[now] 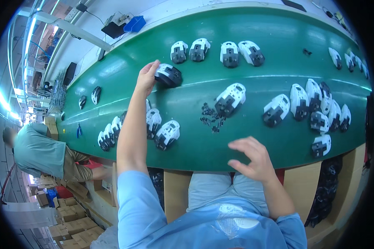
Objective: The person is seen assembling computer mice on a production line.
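With my left arm stretched out over the table, my left hand (147,77) is closed on the end of a white-and-black plastic housing (169,75), rounded like a large computer mouse. My right hand (253,158) hovers near the front edge, thumb and fingers apart, holding nothing. Beyond it another white-and-black housing (230,99) lies beside a loose pile of small black parts (212,118). Two more housings, including a white-topped one (167,135), lie near my left forearm, which partly hides others there.
Several housings (299,101) cluster at the right of the green table (253,37); more (230,54) line the far side. A blue bin (134,23) stands behind the table. On the left, another person (41,147) bends beside cardboard boxes (72,213). Open cartons (347,195) sit below the front edge.
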Demonstrator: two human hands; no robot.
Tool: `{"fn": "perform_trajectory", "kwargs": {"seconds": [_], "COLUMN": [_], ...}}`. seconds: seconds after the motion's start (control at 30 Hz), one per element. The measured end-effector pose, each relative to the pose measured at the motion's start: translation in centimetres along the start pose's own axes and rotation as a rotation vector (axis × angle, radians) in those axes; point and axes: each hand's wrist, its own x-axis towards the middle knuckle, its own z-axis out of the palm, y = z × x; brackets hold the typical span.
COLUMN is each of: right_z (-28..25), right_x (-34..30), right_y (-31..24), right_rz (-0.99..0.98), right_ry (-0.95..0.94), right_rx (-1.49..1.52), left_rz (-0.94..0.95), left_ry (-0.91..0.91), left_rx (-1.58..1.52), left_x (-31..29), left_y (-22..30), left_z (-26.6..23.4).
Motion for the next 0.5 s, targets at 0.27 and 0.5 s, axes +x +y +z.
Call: {"fn": "perform_trajectory", "kwargs": {"seconds": [0.27,0.5], "right_z": [-0.1,-3.6], "right_x": [-3.0,-5.8], "right_y": [2.3,1.2], "right_rz": [0.1,-0.002], "right_ry": [-0.029,0.126], "right_rx": [-0.137,0.05], "left_rz": [0.694,0.409], "left_ry": [0.23,0.167], "left_rx": [1.5,1.487], "left_x": [2.5,4.6], "left_y": [5.3,4.0], "left_z": [14.5,15.3]}}
